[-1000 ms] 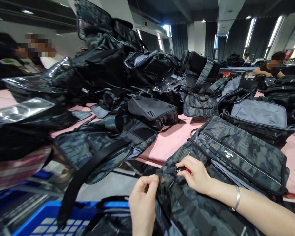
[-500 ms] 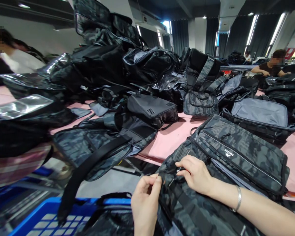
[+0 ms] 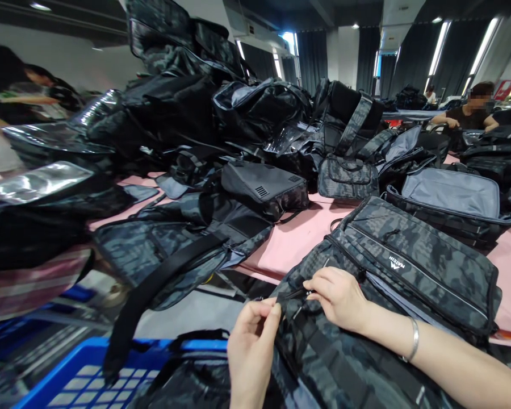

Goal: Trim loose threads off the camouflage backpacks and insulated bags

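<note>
Both hands work on the camo backpack (image 3: 392, 295) at the near edge of the pink surface (image 3: 298, 238) — left hand (image 3: 249, 346) pinches the cloth edge, right hand (image 3: 338, 298) pinches the zipper pull. Cloth could catch in the zipper — it bunches there.

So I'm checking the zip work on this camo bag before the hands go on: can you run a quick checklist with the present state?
1. Left hand pinches the camo bag's edge: ok.
2. Right hand at the zip: ok.
3. Zip puller visible: cannot tell, fingers cover it.
4. Bag rests on the pink table: ok.
5. Blue crate below, clear of the hands: ok.
</note>
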The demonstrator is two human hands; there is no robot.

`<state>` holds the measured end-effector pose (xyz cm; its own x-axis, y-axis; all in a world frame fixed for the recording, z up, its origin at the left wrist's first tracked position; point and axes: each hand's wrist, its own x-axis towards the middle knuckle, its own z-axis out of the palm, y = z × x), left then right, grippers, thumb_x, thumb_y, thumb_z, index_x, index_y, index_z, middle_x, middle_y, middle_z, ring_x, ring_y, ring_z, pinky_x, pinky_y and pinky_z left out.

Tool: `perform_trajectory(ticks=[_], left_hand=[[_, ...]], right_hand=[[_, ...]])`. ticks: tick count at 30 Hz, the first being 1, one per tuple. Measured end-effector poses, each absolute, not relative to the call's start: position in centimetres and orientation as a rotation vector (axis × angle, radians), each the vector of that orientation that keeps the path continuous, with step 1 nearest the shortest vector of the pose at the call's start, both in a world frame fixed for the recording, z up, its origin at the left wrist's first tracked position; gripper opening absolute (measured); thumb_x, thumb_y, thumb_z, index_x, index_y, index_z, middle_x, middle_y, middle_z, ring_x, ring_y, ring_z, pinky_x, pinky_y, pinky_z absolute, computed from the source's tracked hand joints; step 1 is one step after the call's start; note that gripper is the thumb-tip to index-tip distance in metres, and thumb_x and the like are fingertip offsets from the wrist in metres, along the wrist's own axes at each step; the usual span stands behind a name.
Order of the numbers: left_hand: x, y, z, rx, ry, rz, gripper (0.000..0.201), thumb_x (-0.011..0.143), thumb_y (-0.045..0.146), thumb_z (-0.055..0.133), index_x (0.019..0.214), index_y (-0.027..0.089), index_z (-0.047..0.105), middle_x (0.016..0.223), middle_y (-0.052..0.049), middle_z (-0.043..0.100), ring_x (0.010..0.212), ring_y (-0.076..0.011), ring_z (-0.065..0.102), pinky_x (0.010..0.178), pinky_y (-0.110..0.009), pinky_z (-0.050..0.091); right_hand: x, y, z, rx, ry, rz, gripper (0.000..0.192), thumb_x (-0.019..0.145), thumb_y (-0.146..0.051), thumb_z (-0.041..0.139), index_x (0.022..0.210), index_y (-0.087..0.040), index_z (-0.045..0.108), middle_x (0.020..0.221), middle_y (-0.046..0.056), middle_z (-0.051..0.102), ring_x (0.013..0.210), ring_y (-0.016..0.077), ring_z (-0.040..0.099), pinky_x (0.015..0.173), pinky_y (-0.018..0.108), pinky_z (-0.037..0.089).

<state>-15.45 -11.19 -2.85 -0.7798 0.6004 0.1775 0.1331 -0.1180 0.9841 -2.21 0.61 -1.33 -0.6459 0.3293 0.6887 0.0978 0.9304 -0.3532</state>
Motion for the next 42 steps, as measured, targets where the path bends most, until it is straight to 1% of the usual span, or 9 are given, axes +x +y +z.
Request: perform_trajectory(ticks=[8,14,18,21,25,27,35,38,42], left_hand=[[-15.6,-11.0,-2.6,0.785,1.876,1.953,0.025,0.065,0.036,0.069,0.060,0.019,0.051,0.071,-0.001,0.063,0.068,-0.0144,0.059,0.065,-0.025,0.047],[-15.5,-11.1,-2.6,0.821,1.858,1.913,0.026,0.066,0.037,0.069,0.061,0.018,0.052,0.073,-0.001,0.064,0.069,-0.0143,0.059,0.067,-0.024,0.048],[-15.4,-11.2,-2.8,0.855,1.885,1.886,0.025,0.068,0.039,0.068,0.063,0.019,0.053,0.077,-0.002,0.064,0.073,-0.0156,0.061,0.070,-0.026,0.048],[-14.9,-11.2,-2.8,0.994,1.939,1.796,0.022,0.071,0.039,0.065,0.067,0.019,0.056,0.081,-0.004,0.065,0.080,-0.0186,0.062,0.077,-0.030,0.048],[-14.2,-11.2,-2.8,1.268,1.990,1.625,0.019,0.076,0.039,0.060,0.072,0.020,0.059,0.080,-0.005,0.066,0.081,-0.0207,0.062,0.079,-0.034,0.049],[-14.1,-11.3,-3.0,1.340,2.045,1.596,0.018,0.076,0.039,0.060,0.077,0.021,0.060,0.080,-0.004,0.066,0.079,-0.0201,0.062,0.076,-0.033,0.049],[-15.1,-11.5,-4.1,1.002,2.145,1.836,0.025,0.073,0.044,0.062,0.078,0.020,0.061,0.077,-0.002,0.065,0.074,-0.0169,0.061,0.076,-0.028,0.048],[-15.2,-11.3,-3.8,0.995,2.087,1.784,0.027,0.072,0.046,0.062,0.077,0.019,0.063,0.077,-0.002,0.066,0.075,-0.0177,0.061,0.075,-0.028,0.048],[-15.0,-11.2,-3.4,1.173,2.098,1.632,0.028,0.075,0.046,0.058,0.085,0.020,0.065,0.083,-0.005,0.068,0.080,-0.0204,0.063,0.079,-0.032,0.049]], right_hand=[[-2.3,0.5,-1.1,-0.343,-2.193,0.758,0.008,0.085,-0.018,0.052,0.087,-0.019,0.059,0.079,0.004,0.062,0.074,0.0154,0.058,0.068,0.026,0.047],[-2.3,0.7,-1.2,-0.369,-2.189,0.770,0.010,0.085,-0.017,0.050,0.086,-0.019,0.060,0.083,0.006,0.063,0.079,0.0175,0.058,0.073,0.029,0.047],[-2.5,0.5,-1.0,-0.521,-2.026,1.127,0.008,0.081,-0.018,0.055,0.088,-0.019,0.060,0.086,0.002,0.064,0.082,0.0155,0.059,0.076,0.028,0.046],[-3.0,-0.1,-1.3,-0.550,-1.955,1.433,0.023,0.074,-0.021,0.065,0.096,-0.020,0.060,0.086,-0.001,0.063,0.079,0.0137,0.058,0.073,0.025,0.046],[-3.5,-0.4,-1.6,-0.697,-2.034,1.300,0.007,0.069,-0.019,0.068,0.070,-0.018,0.061,0.070,-0.003,0.059,0.068,0.0126,0.055,0.065,0.023,0.041],[-3.4,0.0,-1.4,-0.777,-2.020,1.258,0.015,0.076,-0.020,0.061,0.062,-0.018,0.060,0.064,-0.003,0.058,0.064,0.0119,0.053,0.062,0.023,0.039],[-2.9,1.6,-0.8,-0.821,-1.944,1.338,0.022,0.081,-0.028,0.055,0.063,-0.017,0.063,0.062,-0.003,0.060,0.062,0.0113,0.053,0.062,0.022,0.040],[-3.2,0.6,-1.6,-0.680,-2.005,1.451,0.015,0.077,-0.031,0.061,0.071,-0.018,0.066,0.067,-0.003,0.063,0.064,0.0116,0.055,0.063,0.022,0.041],[-3.5,0.0,-2.4,-0.692,-2.135,1.314,0.013,0.074,-0.023,0.063,0.061,-0.018,0.062,0.061,-0.004,0.059,0.059,0.0104,0.051,0.058,0.021,0.037]])
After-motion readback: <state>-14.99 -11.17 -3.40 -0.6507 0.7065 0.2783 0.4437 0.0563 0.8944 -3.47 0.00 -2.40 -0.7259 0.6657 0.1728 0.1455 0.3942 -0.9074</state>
